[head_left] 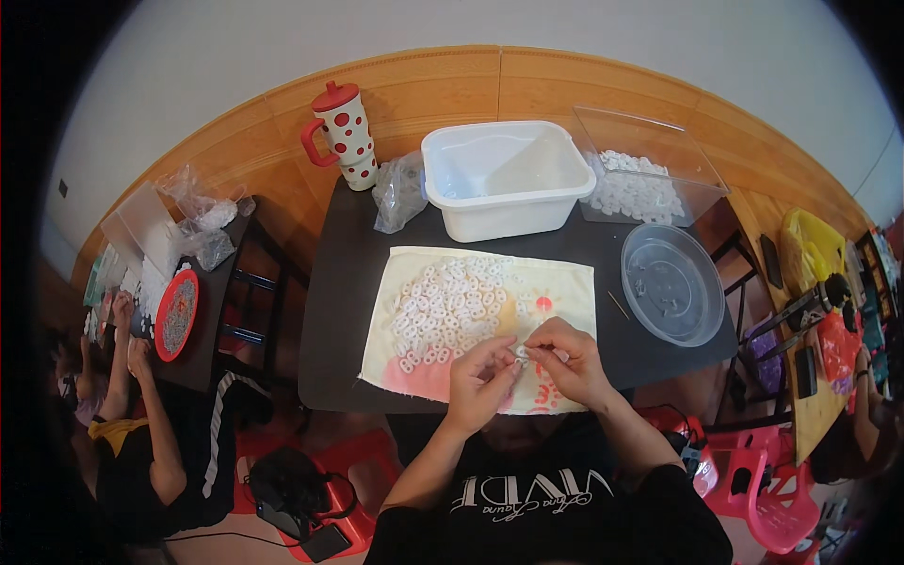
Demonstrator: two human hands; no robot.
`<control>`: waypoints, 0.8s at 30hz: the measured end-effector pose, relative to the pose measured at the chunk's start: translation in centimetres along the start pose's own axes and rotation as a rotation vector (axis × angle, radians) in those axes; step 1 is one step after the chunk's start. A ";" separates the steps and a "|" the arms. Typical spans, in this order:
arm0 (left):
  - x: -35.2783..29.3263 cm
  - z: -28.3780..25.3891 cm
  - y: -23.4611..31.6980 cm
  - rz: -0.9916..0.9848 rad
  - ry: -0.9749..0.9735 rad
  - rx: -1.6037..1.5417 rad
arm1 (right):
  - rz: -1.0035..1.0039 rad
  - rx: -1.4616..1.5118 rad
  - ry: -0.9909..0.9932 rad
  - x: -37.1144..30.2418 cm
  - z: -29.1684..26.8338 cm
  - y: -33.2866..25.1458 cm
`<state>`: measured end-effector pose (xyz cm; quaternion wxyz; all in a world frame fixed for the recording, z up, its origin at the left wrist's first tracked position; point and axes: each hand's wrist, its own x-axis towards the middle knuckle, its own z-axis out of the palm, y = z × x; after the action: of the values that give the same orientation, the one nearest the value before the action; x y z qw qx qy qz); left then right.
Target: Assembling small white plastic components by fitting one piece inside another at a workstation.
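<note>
My left hand (484, 380) and my right hand (567, 362) meet over the near edge of a cream cloth (574, 297) with pink and red prints. Their fingertips pinch a small white piece (520, 352) between them; its exact kind is too small to make out. A heap of small white plastic pieces with holes (443, 311) covers the left part of the cloth, just beyond my left hand. A few tiny bits lie scattered to the right of the heap.
Behind the cloth stand a white tub (508, 202) and a clear bin (640, 188) of white pieces. Right lies a round clear lid (672, 284); back left, a dotted tumbler (347, 137) and plastic bag (400, 191). People work at side tables, one with a red tray (176, 315).
</note>
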<state>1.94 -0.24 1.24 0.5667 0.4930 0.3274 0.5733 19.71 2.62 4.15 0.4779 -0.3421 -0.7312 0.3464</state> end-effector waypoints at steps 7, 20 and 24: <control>-0.1 -0.2 -0.2 0.007 0.007 0.000 | 0.003 0.002 -0.060 0.0 -0.3 -0.5; 0.0 -0.2 -0.4 0.016 0.012 -0.001 | 0.056 0.008 -0.122 -0.3 -0.5 -0.4; -0.1 -0.2 -0.8 0.034 0.020 0.032 | 0.091 0.044 -0.098 -0.7 -0.3 0.0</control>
<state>2.03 -0.16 0.48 0.5455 0.5019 0.3336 0.5825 20.18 2.10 3.92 0.4325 -0.3471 -0.7297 0.4000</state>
